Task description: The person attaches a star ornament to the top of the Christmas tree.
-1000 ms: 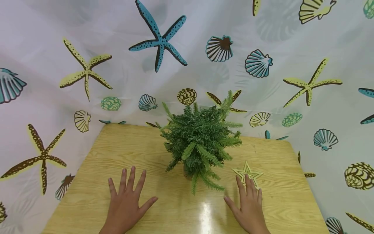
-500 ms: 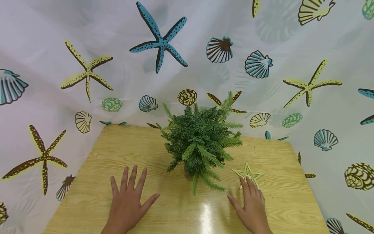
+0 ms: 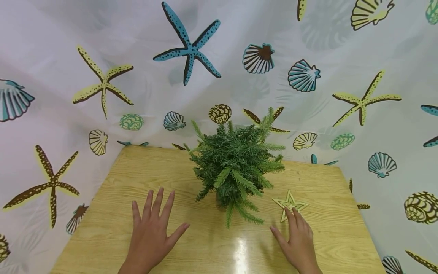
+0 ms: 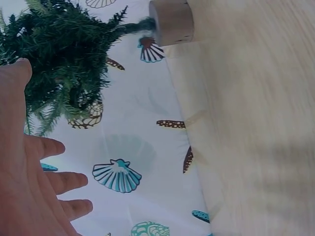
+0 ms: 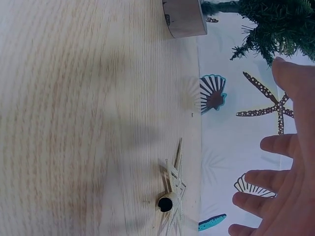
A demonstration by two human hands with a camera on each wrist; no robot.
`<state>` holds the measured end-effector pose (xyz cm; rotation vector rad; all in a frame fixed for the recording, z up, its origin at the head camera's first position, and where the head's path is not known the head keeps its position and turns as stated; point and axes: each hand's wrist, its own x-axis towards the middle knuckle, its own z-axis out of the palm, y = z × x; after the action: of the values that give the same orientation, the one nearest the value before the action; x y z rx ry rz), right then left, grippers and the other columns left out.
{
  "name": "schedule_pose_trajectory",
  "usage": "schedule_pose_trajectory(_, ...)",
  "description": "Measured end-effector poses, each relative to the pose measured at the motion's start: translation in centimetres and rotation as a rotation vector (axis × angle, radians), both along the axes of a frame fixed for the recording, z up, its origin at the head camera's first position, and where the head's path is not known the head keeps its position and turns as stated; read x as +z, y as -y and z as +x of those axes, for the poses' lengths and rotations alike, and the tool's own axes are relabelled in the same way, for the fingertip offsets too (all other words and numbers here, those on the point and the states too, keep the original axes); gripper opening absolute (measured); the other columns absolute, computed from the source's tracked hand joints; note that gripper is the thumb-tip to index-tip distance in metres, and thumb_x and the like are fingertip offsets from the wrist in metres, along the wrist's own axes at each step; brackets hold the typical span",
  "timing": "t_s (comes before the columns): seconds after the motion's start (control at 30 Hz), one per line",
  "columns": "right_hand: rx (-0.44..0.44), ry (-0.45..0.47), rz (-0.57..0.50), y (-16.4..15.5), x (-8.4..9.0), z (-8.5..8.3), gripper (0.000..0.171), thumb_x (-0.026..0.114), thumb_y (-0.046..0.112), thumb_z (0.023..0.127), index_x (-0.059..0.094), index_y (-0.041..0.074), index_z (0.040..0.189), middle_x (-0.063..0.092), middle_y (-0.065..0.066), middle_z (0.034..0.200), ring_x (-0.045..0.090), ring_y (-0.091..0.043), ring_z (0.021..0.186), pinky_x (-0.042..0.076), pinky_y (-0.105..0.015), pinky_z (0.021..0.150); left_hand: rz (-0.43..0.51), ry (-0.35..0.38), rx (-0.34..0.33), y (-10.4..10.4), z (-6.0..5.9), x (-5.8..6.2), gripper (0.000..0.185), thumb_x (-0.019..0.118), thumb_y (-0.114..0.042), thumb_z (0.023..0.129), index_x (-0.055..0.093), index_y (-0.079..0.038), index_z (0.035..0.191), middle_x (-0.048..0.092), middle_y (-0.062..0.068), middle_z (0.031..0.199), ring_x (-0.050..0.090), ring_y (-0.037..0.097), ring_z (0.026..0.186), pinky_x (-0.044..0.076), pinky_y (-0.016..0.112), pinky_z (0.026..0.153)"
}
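A small artificial Christmas tree [image 3: 236, 160] stands upright at the middle of the wooden table. Its squat round base [image 4: 173, 22] shows in both wrist views. On the table to its right lies a gold star tree topper [image 3: 300, 207], with a short hollow tube [image 5: 167, 202] visible from the right wrist. My left hand [image 3: 150, 232] is held out left of the tree, fingers straight and spread, holding nothing. My right hand [image 3: 299, 241] hovers above the table with relaxed fingers. From the head its fingertips overlap the star; the right wrist view shows them apart from it.
The wooden table [image 3: 147, 171] is bounded at the back and sides by a white curtain [image 3: 219, 91] printed with starfish and shells. The tree's lower branches spread out over the tabletop toward me.
My left hand has shifted slightly forward and to the right. The right hand has drifted a little right and back, its fingers drawing closer together. Tree and star stay in place.
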<state>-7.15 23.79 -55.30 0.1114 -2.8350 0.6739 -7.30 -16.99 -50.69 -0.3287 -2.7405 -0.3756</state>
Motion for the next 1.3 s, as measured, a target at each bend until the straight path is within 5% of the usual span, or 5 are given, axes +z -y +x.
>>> schedule_pose_trajectory(0.4, -0.058, 0.033, -0.027, -0.7, 0.0, -0.4, 0.072, 0.057, 0.056, 0.09, 0.043, 0.008, 0.142, 0.037, -0.022, 0.144, 0.038, -0.045, 0.126, 0.028, -0.067, 0.094, 0.049, -0.083, -0.022, -1.2, -0.1, 2.8, 0.09, 0.056, -0.065, 0.084, 0.025, -0.018, 0.153, 0.024, 0.014, 0.155, 0.016, 0.038, 0.141, 0.0, 0.066, 0.107)
schedule_pose_trajectory(0.73, -0.111, 0.057, -0.032, -1.5, -0.6, -0.7, 0.07, 0.056, 0.054, 0.091, 0.044, 0.006, 0.14, 0.039, -0.022, 0.143, 0.04, -0.045, 0.124, 0.031, -0.067, 0.091, 0.223, -0.095, -0.054, -2.9, 0.1, 5.2, 0.082, 0.06, -0.054, 0.088, 0.026, -0.017, 0.153, 0.034, 0.013, 0.15, 0.025, 0.035, 0.139, 0.005, 0.062, 0.109)
schedule_pose_trajectory(1.1, -0.143, 0.193, -0.196, -2.3, -2.5, -1.3, 0.072, 0.044, 0.057, 0.095, 0.042, 0.002, 0.14, 0.042, -0.021, 0.138, 0.048, -0.04, 0.119, 0.04, -0.062, 0.09, 0.298, -0.162, -0.092, -4.1, 0.2, 6.5, 0.074, 0.059, -0.046, 0.09, 0.032, -0.013, 0.15, 0.037, 0.011, 0.148, 0.029, 0.032, 0.137, 0.01, 0.059, 0.11)
schedule_pose_trajectory(1.3, -0.169, 0.219, -0.194, -2.8, -2.8, -1.5, 0.071, 0.044, 0.057, 0.095, 0.042, 0.002, 0.14, 0.043, -0.022, 0.136, 0.058, -0.035, 0.106, 0.047, -0.055, 0.082, 0.321, -0.197, -0.118, -4.6, 0.1, 7.0, 0.069, 0.055, -0.045, 0.092, 0.034, -0.012, 0.149, 0.037, 0.01, 0.149, 0.029, 0.03, 0.138, 0.011, 0.056, 0.111)
